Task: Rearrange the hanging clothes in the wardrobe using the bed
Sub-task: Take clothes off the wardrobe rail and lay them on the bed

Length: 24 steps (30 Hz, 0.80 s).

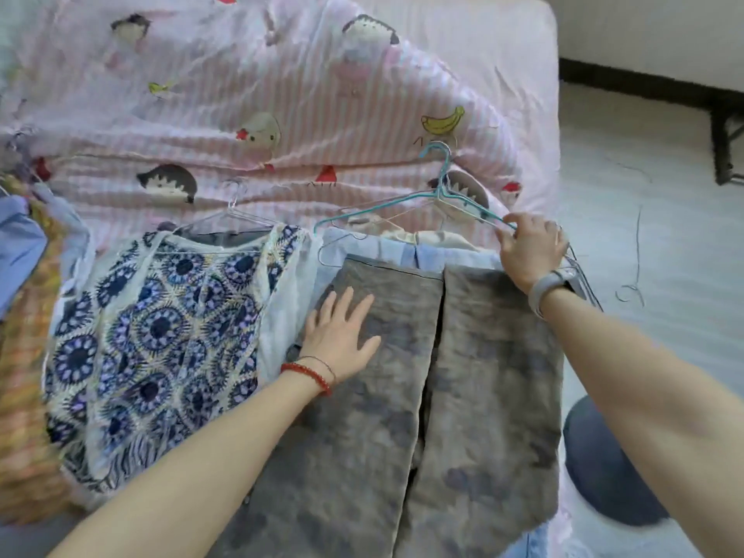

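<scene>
Hanging clothes are spread on the pink striped cartoon-print bed cover (282, 74), which fills the upper and middle frame, so the bed appears to be used as a sorting surface away from the wardrobe, which is not in view. A mottled grey split-front garment (463, 376) is laid flat at lower centre, on top of a pale blue garment (374, 245) whose collar edge shows just above it. The left hand (342, 332) is pressed flat on the grey cloth with fingers spread and straight, nothing being gripped; this is judged to hold the pile steady. The right hand (529, 247), at centre right, is curled round one end of the teal wire hanger (439, 195), whose hook lies toward the upper frame; a second pale wire hanger seems to lie with it, though which garment each belongs to cannot be told. The hanger is probably being pulled free or lined up with the stack. To the left, a white crocheted top with blue circular motifs (161, 336) is laid on a silver wire hanger (233, 211), just beside the grey pile. More blue and orange cloth is bunched at the far left edge, blurred.
</scene>
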Motion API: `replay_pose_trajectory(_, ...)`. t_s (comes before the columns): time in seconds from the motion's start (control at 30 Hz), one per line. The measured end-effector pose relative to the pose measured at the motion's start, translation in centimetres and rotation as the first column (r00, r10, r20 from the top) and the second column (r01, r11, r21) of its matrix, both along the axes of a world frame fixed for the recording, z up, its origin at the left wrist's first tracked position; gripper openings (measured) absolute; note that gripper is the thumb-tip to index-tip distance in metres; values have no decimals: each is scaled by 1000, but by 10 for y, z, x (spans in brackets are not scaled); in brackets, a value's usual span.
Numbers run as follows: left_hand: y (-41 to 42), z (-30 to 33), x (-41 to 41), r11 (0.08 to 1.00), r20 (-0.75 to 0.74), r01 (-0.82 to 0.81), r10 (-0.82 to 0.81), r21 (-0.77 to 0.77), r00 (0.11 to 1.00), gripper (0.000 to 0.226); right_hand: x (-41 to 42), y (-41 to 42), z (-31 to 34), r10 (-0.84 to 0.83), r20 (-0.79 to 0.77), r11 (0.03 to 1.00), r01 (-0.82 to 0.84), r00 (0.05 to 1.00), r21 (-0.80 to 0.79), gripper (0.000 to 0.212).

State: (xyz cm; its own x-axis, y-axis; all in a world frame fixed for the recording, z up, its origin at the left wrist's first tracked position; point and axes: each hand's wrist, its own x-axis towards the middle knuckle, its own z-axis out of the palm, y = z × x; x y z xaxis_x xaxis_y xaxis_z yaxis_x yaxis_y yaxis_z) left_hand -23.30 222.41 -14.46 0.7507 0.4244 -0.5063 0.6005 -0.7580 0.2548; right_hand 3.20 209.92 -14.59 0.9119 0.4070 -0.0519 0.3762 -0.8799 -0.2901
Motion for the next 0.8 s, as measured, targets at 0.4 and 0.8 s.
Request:
replay_pose_trajectory(0.4, -26, -39, -5, 996, -142, 14, -1, 89, 990, 66, -143, -35, -42, 210, -224, 968, -234, 952, -87, 60)
replay_pose_trajectory(0.8, -16, -82, 0, 987, -141, 63, -42, 146, 989, 64, -115, -8, -78, 204, -460, 917, -333, 864, -218, 57)
